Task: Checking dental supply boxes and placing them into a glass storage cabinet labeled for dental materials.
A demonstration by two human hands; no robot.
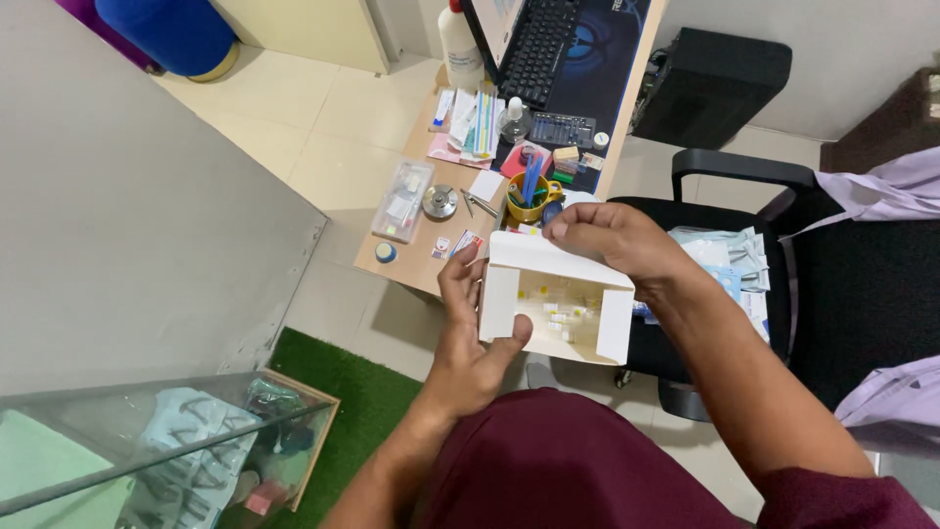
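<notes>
Both hands (470, 333) (612, 240) on open white carton (558, 294) of small vials (560, 315)

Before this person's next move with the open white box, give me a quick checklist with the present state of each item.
1. Left hand grips the white box at its left side: ok.
2. Right hand holds the top flap back: ok.
3. Box open, inside visible: ok.
4. Small items remain inside: ok.
5. What the items are: cannot tell.
6. Box clear of the desk beyond it: ok.
</notes>
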